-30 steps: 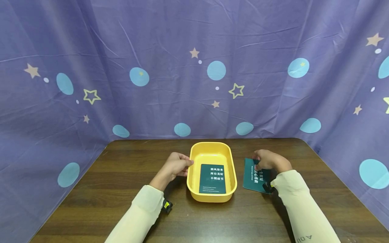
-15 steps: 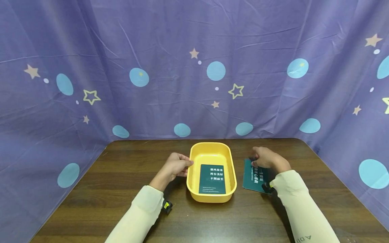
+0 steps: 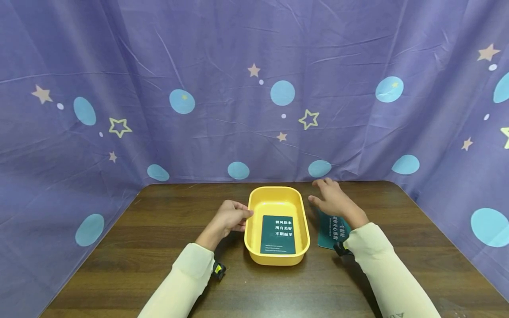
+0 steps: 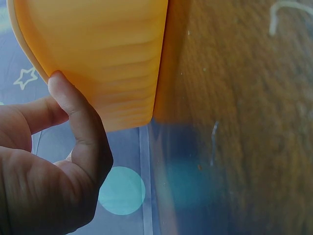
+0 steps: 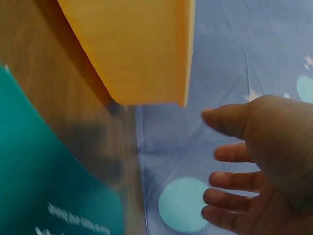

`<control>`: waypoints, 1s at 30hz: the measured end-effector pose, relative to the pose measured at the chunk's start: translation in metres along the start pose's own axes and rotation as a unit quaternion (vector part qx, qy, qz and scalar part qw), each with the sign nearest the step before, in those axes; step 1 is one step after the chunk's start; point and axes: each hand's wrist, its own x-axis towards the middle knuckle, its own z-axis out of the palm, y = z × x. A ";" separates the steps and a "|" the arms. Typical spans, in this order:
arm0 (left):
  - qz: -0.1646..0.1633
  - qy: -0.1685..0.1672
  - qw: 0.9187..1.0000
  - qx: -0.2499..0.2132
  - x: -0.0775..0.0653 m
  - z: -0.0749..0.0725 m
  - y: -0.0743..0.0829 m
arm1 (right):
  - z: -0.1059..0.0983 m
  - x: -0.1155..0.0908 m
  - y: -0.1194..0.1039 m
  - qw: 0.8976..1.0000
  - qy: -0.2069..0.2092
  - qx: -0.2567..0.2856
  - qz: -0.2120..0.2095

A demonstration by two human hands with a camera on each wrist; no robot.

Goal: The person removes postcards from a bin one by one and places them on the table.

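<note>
A yellow plastic tray stands on the table, with a dark green booklet or card with white Chinese lettering lying flat in it. My left hand pinches the tray's left rim; the left wrist view shows a fingertip against the wall. Fingers spread and holding nothing, my right hand hovers beyond the tray's right side. Under its wrist a second green booklet or card lies on the table, partly hidden by hand and cuff. The right wrist view shows that green piece blurred.
The brown wooden table ends at a purple curtain printed with stars and dots, hanging just behind its far edge. The tray sits near the middle, with bare wood to its left and in front.
My right hand has lifted off the green piece on the right and moved forward and left, its fingers spreading. The left hand and the tray have stayed in place.
</note>
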 end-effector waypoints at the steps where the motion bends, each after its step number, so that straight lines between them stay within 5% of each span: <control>1: 0.000 0.001 1.000 0.001 0.000 0.000 0.000 | 0.001 0.001 -0.004 1.000 0.004 0.001 -0.003; 11: 0.001 0.003 1.000 0.003 0.000 0.001 0.000 | 0.023 0.010 -0.036 0.996 0.062 0.009 -0.070; 30: 0.004 -0.001 1.000 0.000 0.001 0.001 -0.001 | 0.040 0.006 -0.073 0.993 -0.071 0.002 -0.095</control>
